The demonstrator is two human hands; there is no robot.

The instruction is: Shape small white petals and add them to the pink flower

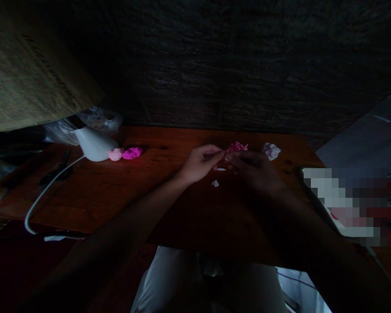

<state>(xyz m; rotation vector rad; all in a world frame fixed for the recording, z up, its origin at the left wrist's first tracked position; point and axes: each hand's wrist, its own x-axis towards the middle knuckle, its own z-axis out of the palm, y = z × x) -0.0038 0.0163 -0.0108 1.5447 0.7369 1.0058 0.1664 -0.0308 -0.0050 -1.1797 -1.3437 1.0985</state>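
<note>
Over the wooden table, my left hand (pixel 198 164) and my right hand (pixel 260 171) meet with fingertips pinched together. Between them shows a small pale piece (pixel 228 156); the dim light blurs its exact shape. Just behind the fingertips is a crumpled, ruffled pink clump (pixel 237 147), partly covered by my hands, and I cannot tell whether they touch it. A thin whitish strip (pixel 219 169) lies below the fingers. Closer to me rests a small pale scrap (pixel 215 183). To the right of my right hand sits a ruffled whitish-pink clump (pixel 271 151).
A white lamp-like base (pixel 96 145) with a cable stands at left, beside light pink (pixel 116 154) and bright magenta (pixel 132 153) lumps. Scissors (pixel 60 169) and clear plastic (pixel 101 119) lie near it. Newspaper-print paper (pixel 35 74) hangs above. A dark wall (pixel 198 78) backs the table (pixel 117 195).
</note>
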